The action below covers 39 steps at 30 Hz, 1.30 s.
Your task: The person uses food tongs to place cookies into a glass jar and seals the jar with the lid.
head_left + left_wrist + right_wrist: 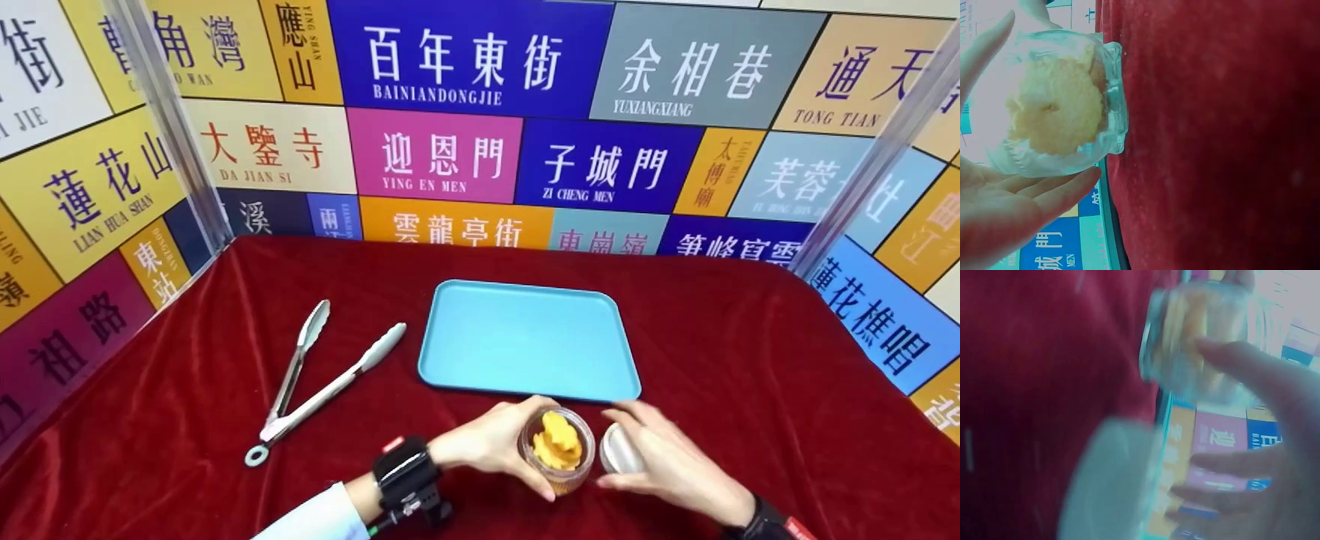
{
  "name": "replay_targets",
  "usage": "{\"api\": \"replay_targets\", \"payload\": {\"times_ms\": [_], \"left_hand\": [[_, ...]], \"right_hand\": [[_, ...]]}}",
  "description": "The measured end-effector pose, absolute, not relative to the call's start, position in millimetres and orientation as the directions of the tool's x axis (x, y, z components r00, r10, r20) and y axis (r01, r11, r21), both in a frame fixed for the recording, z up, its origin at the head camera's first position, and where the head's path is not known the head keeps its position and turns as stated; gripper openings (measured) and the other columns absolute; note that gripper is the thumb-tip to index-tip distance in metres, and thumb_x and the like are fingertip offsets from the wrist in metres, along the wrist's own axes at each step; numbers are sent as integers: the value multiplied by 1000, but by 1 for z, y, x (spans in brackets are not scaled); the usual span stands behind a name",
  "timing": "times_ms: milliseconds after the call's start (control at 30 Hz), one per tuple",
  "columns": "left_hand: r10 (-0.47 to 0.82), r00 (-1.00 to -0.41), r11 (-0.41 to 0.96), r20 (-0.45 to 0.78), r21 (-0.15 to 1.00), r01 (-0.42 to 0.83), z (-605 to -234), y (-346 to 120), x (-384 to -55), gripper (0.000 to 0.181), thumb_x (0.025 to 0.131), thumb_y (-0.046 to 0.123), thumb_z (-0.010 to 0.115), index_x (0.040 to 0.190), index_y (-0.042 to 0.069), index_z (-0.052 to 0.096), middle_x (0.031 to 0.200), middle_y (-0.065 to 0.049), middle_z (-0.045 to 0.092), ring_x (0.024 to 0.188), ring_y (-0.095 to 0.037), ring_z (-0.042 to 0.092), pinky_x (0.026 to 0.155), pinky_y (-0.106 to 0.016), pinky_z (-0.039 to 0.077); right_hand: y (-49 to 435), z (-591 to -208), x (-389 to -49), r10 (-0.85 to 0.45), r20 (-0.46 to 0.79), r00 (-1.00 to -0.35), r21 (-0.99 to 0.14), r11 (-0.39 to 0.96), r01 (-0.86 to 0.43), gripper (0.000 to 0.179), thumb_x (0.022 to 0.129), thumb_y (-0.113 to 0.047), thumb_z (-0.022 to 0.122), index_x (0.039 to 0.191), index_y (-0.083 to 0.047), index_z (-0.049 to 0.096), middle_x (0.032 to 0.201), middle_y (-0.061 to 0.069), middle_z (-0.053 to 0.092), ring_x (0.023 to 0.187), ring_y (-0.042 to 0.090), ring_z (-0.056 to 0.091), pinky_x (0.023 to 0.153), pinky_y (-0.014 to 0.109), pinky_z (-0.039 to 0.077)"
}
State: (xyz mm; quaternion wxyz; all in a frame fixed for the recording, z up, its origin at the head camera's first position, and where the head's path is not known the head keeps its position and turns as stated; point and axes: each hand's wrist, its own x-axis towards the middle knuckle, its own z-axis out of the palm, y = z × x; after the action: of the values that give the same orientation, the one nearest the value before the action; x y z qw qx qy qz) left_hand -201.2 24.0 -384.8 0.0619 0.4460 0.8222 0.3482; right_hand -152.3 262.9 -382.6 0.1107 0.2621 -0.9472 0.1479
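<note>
My left hand (491, 442) holds a clear jar (589, 452) from its left side, with thumb and fingers round the wall. Crinkled yellow-orange pieces (556, 441) fill the jar, which has no lid on top; the left wrist view shows the same pieces (1058, 107) through the wall. Just right of the jar is a round white lid (619, 451), blurred in the right wrist view. Beside and over this lid, my right hand (671, 461) has its thumb and fingers spread apart. A gap shows between the fingertips and the lid (1109, 481) in the right wrist view.
A light blue rectangular tray (529, 341) lies beyond the hands. To the left, metal tongs (319, 401) with pale tips lie spread. Dark red cloth (720, 352) covers the table, and printed panels (465, 60) stand behind it.
</note>
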Motion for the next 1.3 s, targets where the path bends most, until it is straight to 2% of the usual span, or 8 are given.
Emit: {"api": "replay_targets", "payload": {"times_ms": [67,167,267,367,600,833,1033,1300], "left_hand": [[771,-610,383,184,631,675,-386,25,-201,79,54,34,84,118,10,45,108,4,57,98,-4,51,86,-17,38],[765,-623,399,164,638,659,-386,26,-202,78,54,34,85,117,10,46,107,5,57,98,-5,51,85,-18,39],[767,-621,402,160,635,659,-386,27,-203,78,54,34,84,117,10,45,107,4,57,97,-5,52,85,-18,39],[770,-619,403,155,634,660,-386,27,-203,79,54,34,85,117,9,46,107,4,57,97,-5,52,84,-17,39],[781,-608,391,144,647,655,-389,24,-205,78,54,31,85,117,10,46,108,5,58,98,-3,52,84,-16,39],[796,-594,382,118,663,644,-388,23,-209,75,55,30,84,118,11,47,107,6,58,96,-2,52,83,-16,39],[806,-580,385,115,644,662,-388,23,-213,72,55,33,84,115,12,50,103,8,57,91,-1,52,79,-15,40],[821,-555,348,136,653,673,-388,21,-215,82,55,33,84,125,18,43,108,9,55,97,-2,49,82,-17,38]], "right_hand": [[268,-382,-151,-419,238,-876,-186,866,-465,75,57,-41,79,111,4,54,109,18,50,99,31,49,78,45,43],[274,-382,-150,-384,169,-908,-168,896,-411,76,54,-39,80,111,5,52,101,16,51,86,28,51,68,42,45],[276,-383,-150,-376,141,-916,-163,904,-396,75,57,-40,79,111,3,52,93,11,51,76,22,50,59,37,44],[279,-380,-151,-388,151,-909,-170,896,-410,73,59,-43,77,110,3,53,91,8,51,74,19,49,58,35,43],[280,-354,-152,-431,279,-858,-234,836,-496,70,65,-46,73,112,1,54,95,4,54,77,13,50,62,28,43],[259,-339,-151,-531,401,-746,-291,699,-653,69,66,-38,75,119,-3,50,104,-1,51,80,7,49,61,23,44],[232,-343,-156,-624,363,-691,-275,637,-720,73,63,-39,76,121,-4,49,110,-1,47,91,8,48,69,25,46],[213,-343,-163,-674,263,-690,-270,635,-724,73,59,-39,77,120,-11,49,109,-4,46,98,8,43,75,25,43]]}}
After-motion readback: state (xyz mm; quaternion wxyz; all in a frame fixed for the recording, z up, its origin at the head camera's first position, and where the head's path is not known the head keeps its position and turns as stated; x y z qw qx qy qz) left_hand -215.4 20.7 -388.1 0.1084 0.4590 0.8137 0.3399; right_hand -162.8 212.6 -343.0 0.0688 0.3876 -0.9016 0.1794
